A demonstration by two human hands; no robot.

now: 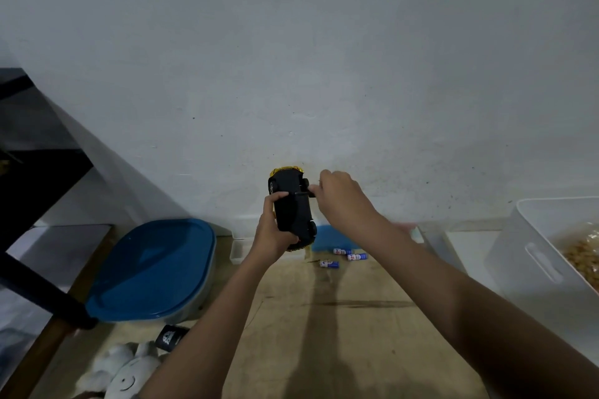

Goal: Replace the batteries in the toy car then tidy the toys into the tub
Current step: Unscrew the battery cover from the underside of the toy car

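Note:
I hold a toy car (293,204) up in front of the wall, its black underside turned toward me and its gold body facing away. My left hand (272,230) grips the car from the left and below. My right hand (340,201) pinches a small dark screwdriver (304,193) whose tip rests against the car's underside. Three blue-and-white batteries (343,257) lie loose on the brown floor below the car. A white plastic tub (547,256) with something tan inside stands at the right.
A container with a blue lid (152,269) sits at the left, beside a black table leg (42,291). A white plush toy (123,372) and a small black object (170,337) lie at the lower left. A blue pad (330,238) and a small clear tray (240,249) rest by the wall.

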